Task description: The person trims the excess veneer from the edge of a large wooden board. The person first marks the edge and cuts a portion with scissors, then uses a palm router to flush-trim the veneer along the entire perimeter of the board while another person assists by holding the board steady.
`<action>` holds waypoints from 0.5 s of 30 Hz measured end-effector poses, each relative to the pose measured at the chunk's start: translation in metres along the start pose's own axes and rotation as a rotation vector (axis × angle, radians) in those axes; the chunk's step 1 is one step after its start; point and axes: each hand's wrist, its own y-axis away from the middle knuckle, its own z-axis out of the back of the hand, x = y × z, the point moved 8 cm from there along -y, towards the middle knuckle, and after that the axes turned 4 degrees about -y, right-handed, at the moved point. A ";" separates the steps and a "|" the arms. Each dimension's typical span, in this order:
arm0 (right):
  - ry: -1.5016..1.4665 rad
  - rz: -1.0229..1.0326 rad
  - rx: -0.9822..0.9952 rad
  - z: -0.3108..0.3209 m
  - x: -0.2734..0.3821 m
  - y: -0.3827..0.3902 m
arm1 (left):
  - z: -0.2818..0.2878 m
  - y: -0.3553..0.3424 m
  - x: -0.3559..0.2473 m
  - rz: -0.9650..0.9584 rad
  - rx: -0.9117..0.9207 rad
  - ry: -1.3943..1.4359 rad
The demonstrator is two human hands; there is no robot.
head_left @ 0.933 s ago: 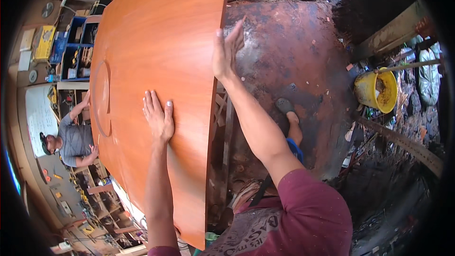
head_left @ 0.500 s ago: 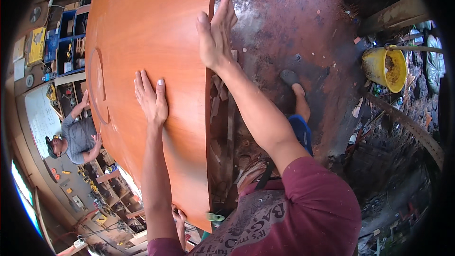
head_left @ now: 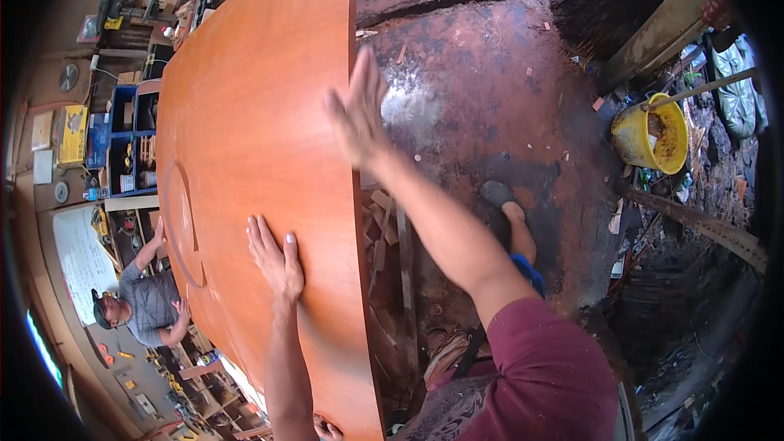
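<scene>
I see a large orange panel (head_left: 253, 155) standing upright before me. My left hand (head_left: 276, 257) presses flat and open on its face. My right hand (head_left: 357, 114), open too, has slid along the panel's edge, blurred mid-move, so I judge I'm repositioning my grip.

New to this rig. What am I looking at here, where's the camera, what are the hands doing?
One view only: a wide fisheye camera worn on a person's head, looking down, so straight edges bend. No machine, just bare hands. The left hand lies flat on a large orange-brown wooden panel with a curved groove cut in it. The right hand is open at the panel's right edge; it is blurred, so contact is unclear. Neither hand grips anything. Beyond the edge: a rusty floor and a yellow bucket. A co-worker holds the panel's far side.
</scene>
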 end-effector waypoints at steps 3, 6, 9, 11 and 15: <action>-0.087 -0.044 -0.050 0.017 -0.016 -0.092 | 0.006 -0.004 -0.011 -0.024 0.005 -0.016; -0.117 -0.096 -0.030 0.026 -0.030 -0.158 | 0.005 -0.009 -0.012 -0.034 0.003 0.027; -0.117 -0.064 -0.025 0.026 -0.033 -0.173 | 0.005 -0.009 -0.016 -0.044 0.016 0.029; -0.103 -0.012 0.001 0.011 -0.025 -0.144 | 0.013 -0.004 -0.013 -0.041 0.014 0.014; -0.024 -0.013 0.041 0.007 -0.027 -0.100 | 0.016 -0.009 -0.018 -0.053 0.032 0.012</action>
